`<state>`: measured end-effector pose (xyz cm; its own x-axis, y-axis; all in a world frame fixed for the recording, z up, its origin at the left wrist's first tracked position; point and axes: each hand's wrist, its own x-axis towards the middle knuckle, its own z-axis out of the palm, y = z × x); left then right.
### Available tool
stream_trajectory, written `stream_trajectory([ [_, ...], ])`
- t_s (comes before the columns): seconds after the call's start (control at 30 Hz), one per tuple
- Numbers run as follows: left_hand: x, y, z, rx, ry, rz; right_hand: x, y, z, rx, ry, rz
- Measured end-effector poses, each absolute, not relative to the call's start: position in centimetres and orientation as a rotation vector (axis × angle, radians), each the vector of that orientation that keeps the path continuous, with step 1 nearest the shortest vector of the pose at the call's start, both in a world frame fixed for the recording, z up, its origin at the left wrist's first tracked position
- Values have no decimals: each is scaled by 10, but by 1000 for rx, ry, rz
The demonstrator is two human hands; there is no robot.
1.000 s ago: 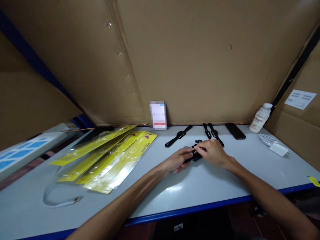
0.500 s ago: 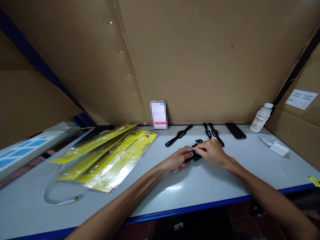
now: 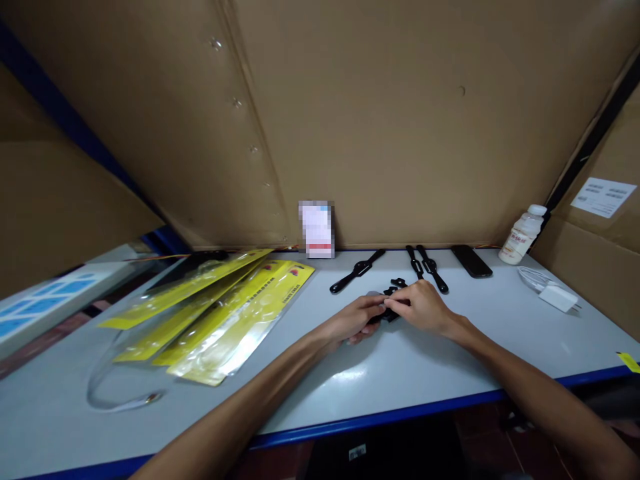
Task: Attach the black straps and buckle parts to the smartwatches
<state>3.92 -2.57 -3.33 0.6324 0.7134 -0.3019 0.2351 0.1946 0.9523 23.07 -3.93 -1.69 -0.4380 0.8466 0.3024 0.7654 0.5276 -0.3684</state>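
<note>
My left hand is closed on a black spokeshave part just above the table, thumb on top and fingers curled below. Against the same part, the fingertips of my right hand are pinched together, meeting my left thumb. My fingers hide much of the part's shape. Beyond my right knuckles lies a small black flat piece. One black spokeshave body rests behind my left hand. Two more lie side by side behind my right hand, a left spokeshave body and a right spokeshave body.
Several yellow-and-clear packages lie fanned out on the left, near a grey cable. A blurred upright card or screen leans on the cardboard wall. To the right are a black phone, a bottle and a white charger.
My right fingertips have shifted very slightly left on the black part. Both hands otherwise keep their hold, and the things on the table stay where they were.
</note>
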Motion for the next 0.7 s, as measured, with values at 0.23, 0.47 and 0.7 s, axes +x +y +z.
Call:
stream_trajectory([
  [0.23,40,-25,-34,1369,909,392,233,-38,-16,-1422,-2278,89],
  [0.47,40,-26,-33,1373,902,392,232,-39,-16,-1356,-2319,227],
  [0.7,40,-26,-33,1408,919,378,232,-39,-16,-1339,-2310,156],
])
